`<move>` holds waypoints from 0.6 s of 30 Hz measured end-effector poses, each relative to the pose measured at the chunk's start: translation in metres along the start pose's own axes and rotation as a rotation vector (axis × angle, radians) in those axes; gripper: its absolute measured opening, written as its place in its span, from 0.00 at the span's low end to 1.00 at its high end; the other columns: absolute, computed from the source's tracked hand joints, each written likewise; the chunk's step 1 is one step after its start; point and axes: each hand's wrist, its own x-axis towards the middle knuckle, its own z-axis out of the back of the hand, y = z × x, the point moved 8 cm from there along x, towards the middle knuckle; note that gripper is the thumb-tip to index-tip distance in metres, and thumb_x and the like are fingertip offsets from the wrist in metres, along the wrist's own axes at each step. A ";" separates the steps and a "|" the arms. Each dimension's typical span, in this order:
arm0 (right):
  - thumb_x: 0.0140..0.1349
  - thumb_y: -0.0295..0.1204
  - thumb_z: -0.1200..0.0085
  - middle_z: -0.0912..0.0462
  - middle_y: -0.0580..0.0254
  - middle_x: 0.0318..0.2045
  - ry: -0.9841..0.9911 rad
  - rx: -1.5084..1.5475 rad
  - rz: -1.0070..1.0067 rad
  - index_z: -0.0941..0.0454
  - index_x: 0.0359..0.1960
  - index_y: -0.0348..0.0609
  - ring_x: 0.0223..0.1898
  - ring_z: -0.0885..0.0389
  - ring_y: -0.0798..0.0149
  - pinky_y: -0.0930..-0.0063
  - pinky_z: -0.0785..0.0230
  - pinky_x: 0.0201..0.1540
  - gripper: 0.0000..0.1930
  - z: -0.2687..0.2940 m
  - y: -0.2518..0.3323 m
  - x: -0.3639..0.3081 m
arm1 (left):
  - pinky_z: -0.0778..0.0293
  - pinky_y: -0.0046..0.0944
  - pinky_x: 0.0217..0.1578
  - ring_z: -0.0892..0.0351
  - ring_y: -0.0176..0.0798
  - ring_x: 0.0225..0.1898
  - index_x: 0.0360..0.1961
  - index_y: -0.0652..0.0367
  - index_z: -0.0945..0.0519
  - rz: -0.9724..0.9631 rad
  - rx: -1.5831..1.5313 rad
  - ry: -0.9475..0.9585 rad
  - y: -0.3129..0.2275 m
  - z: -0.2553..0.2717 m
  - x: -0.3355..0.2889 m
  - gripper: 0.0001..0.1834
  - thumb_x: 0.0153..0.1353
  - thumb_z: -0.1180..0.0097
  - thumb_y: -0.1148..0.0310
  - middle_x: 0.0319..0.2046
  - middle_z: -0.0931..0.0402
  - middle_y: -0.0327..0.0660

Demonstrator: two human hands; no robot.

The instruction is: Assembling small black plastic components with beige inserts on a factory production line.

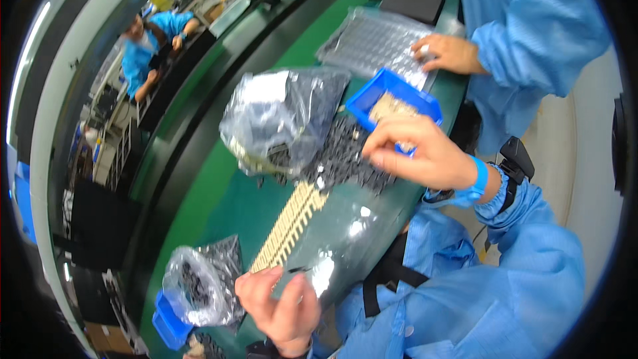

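Observation:
My left hand [282, 309] is low in the view, its thumb and fingertips closed around a small black piece [299, 270]. Just beyond it, rows of small cream-coloured pieces [287, 226] lie in a long strip on the green table. My right hand [425, 153] hovers over the near edge of a blue bin [430, 101] and a heap of small black parts [342, 156]. Its thumb and index finger are pinched together; whatever may be between them is too small to make out. Loose tan pieces [392, 106] lie in the bin.
A large clear bag [266, 116] of black parts stands beyond the heap. Another open bag [199, 286] and a blue bin [170, 324] sit at the left. A co-worker's hand [448, 53] rests by a clear plastic tray [369, 40]; a dark box [413, 0] lies behind.

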 end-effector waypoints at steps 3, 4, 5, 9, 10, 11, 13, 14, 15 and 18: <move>0.57 0.30 0.45 0.23 0.62 0.30 0.291 0.461 -0.157 0.23 0.32 0.37 0.33 0.25 0.69 0.74 0.33 0.36 0.08 -0.064 0.015 -0.014 | 0.40 0.48 0.50 0.31 0.36 0.42 0.31 0.46 0.20 -0.187 0.138 -0.004 -0.021 -0.004 -0.011 0.09 0.45 0.39 0.70 0.38 0.27 0.34; 0.57 0.31 0.45 0.23 0.63 0.30 0.359 0.539 -0.176 0.23 0.32 0.37 0.32 0.26 0.71 0.76 0.33 0.35 0.09 -0.082 0.021 -0.017 | 0.40 0.48 0.51 0.31 0.35 0.42 0.31 0.46 0.20 -0.209 0.184 -0.011 -0.024 -0.002 -0.014 0.09 0.45 0.39 0.70 0.37 0.27 0.33; 0.58 0.32 0.45 0.23 0.63 0.28 0.405 0.607 -0.177 0.23 0.32 0.37 0.30 0.28 0.71 0.76 0.34 0.34 0.09 -0.093 0.023 -0.021 | 0.41 0.48 0.51 0.31 0.34 0.41 0.31 0.45 0.20 -0.236 0.225 -0.024 -0.029 -0.003 -0.016 0.09 0.45 0.39 0.70 0.36 0.27 0.32; 0.58 0.33 0.45 0.24 0.64 0.27 0.507 0.696 -0.249 0.23 0.31 0.38 0.29 0.30 0.72 0.75 0.36 0.32 0.10 -0.116 0.022 -0.030 | 0.42 0.47 0.52 0.31 0.32 0.42 0.31 0.46 0.19 -0.285 0.267 0.006 -0.030 -0.006 -0.022 0.09 0.46 0.40 0.70 0.35 0.27 0.30; 0.58 0.33 0.45 0.24 0.64 0.26 0.528 0.691 -0.260 0.24 0.31 0.38 0.28 0.30 0.72 0.75 0.36 0.32 0.10 -0.119 0.022 -0.032 | 0.42 0.49 0.53 0.31 0.35 0.43 0.32 0.47 0.20 -0.324 0.264 0.050 -0.031 -0.009 -0.024 0.09 0.47 0.40 0.70 0.37 0.27 0.32; 0.58 0.33 0.45 0.24 0.64 0.26 0.541 0.697 -0.261 0.24 0.31 0.38 0.28 0.30 0.72 0.75 0.36 0.32 0.10 -0.123 0.022 -0.033 | 0.42 0.50 0.53 0.31 0.38 0.44 0.33 0.48 0.21 -0.357 0.267 0.093 -0.032 -0.010 -0.028 0.09 0.47 0.40 0.70 0.38 0.28 0.35; 0.58 0.33 0.45 0.24 0.64 0.26 0.530 0.648 -0.215 0.25 0.29 0.37 0.28 0.29 0.71 0.75 0.36 0.32 0.10 -0.125 0.023 -0.034 | 0.41 0.50 0.53 0.31 0.38 0.44 0.32 0.48 0.21 -0.341 0.285 0.103 -0.032 -0.011 -0.031 0.09 0.47 0.40 0.70 0.38 0.28 0.34; 0.58 0.33 0.45 0.24 0.64 0.26 0.546 0.658 -0.216 0.25 0.29 0.37 0.28 0.29 0.71 0.75 0.36 0.32 0.10 -0.128 0.025 -0.035 | 0.41 0.51 0.53 0.31 0.38 0.44 0.32 0.48 0.21 -0.348 0.274 0.102 -0.032 -0.011 -0.034 0.09 0.47 0.40 0.69 0.38 0.28 0.34; 0.57 0.31 0.46 0.24 0.63 0.26 0.537 0.622 -0.225 0.25 0.28 0.37 0.28 0.28 0.70 0.74 0.35 0.31 0.09 -0.128 0.025 -0.036 | 0.41 0.51 0.53 0.31 0.38 0.44 0.32 0.48 0.20 -0.353 0.263 0.102 -0.032 -0.011 -0.037 0.09 0.47 0.40 0.68 0.38 0.28 0.34; 0.56 0.27 0.46 0.25 0.62 0.28 0.522 0.528 -0.231 0.26 0.27 0.37 0.30 0.27 0.68 0.75 0.34 0.33 0.06 -0.130 0.022 -0.038 | 0.42 0.49 0.52 0.30 0.36 0.42 0.33 0.48 0.20 -0.247 0.245 0.109 -0.023 -0.019 -0.038 0.10 0.47 0.40 0.68 0.39 0.26 0.34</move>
